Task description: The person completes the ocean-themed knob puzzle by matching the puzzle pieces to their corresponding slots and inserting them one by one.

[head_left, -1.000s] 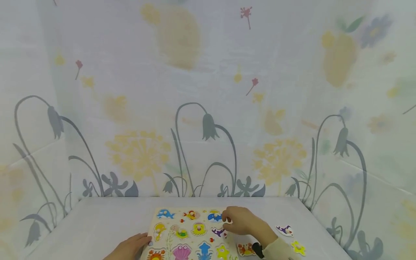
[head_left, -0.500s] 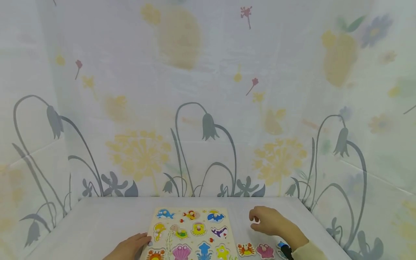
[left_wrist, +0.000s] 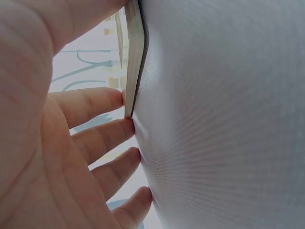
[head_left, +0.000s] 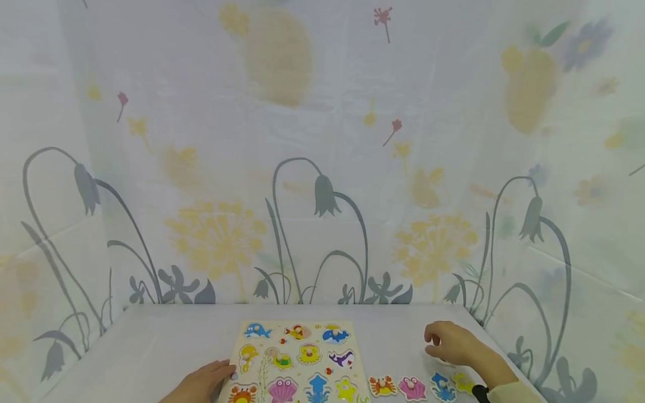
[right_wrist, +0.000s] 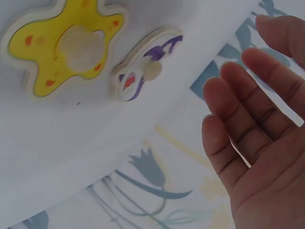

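Where the puzzle board (head_left: 300, 373) lies, left hand (head_left: 201, 382): fingers spread, touching its edge.
Right hand (head_left: 449, 342): fingers slightly parted, near 2 pieces, yellow star (right_wrist: 42, 47) and purple-white animal (right_wrist: 151, 70).

Passable tabletop (head_left: 390, 341) between puzzle board (head_left: 303, 370) and right grip (head_left: 450, 342), left grip (head_left: 204, 380) blocking the board's left edge, crab piece (head_left: 383, 387), shell piece (head_left: 412, 389) and squid piece (head_left: 443, 388) in the way at the board's near right

White table (head_left: 176, 341), puzzle board (head_left: 297, 371), 5 loose pieces (head_left: 412, 388)
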`<move>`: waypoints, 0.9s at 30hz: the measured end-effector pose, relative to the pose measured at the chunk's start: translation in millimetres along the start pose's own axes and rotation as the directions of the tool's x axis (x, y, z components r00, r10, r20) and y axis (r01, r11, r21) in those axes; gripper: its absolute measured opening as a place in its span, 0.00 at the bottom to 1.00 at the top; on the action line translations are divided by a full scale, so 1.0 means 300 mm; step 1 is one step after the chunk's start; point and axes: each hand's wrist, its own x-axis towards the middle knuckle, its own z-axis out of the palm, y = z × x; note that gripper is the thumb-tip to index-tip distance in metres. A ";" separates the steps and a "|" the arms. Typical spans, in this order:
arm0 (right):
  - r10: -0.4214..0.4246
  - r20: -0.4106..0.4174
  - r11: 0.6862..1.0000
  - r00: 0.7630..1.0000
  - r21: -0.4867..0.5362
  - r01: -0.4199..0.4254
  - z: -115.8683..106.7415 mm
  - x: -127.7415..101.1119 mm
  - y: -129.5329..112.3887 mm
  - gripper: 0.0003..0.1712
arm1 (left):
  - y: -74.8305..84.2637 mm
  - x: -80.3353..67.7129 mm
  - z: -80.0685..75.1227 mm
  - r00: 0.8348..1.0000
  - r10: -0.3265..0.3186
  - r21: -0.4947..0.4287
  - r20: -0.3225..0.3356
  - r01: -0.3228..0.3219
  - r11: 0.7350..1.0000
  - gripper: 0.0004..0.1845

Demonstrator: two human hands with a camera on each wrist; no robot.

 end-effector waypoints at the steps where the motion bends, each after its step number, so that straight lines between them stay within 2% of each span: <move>1: 0.009 -0.001 1.000 1.000 0.011 -0.009 0.001 -0.005 0.013 0.09 | 0.001 0.000 -0.001 1.000 -0.002 0.000 0.000 0.002 1.000 0.47; 6: 0.033 -0.006 0.997 0.999 0.076 -0.032 0.016 -0.032 0.074 0.11 | -0.001 0.002 -0.007 1.000 0.013 -0.004 0.006 -0.013 1.000 0.47; 13: 0.031 -0.039 0.994 0.999 0.107 -0.026 0.041 -0.046 0.134 0.11 | -0.004 0.005 -0.012 1.000 0.018 0.000 -0.002 -0.018 1.000 0.46; 20: 0.094 -0.001 0.986 0.996 0.141 -0.093 0.058 -0.038 0.149 0.10 | -0.015 0.006 0.004 0.999 0.045 -0.013 -0.018 -0.045 0.999 0.46; 27: 0.110 0.022 0.981 0.994 0.158 -0.112 0.067 -0.027 0.143 0.09 | -0.025 0.011 0.010 0.998 0.062 -0.007 -0.019 -0.062 0.998 0.45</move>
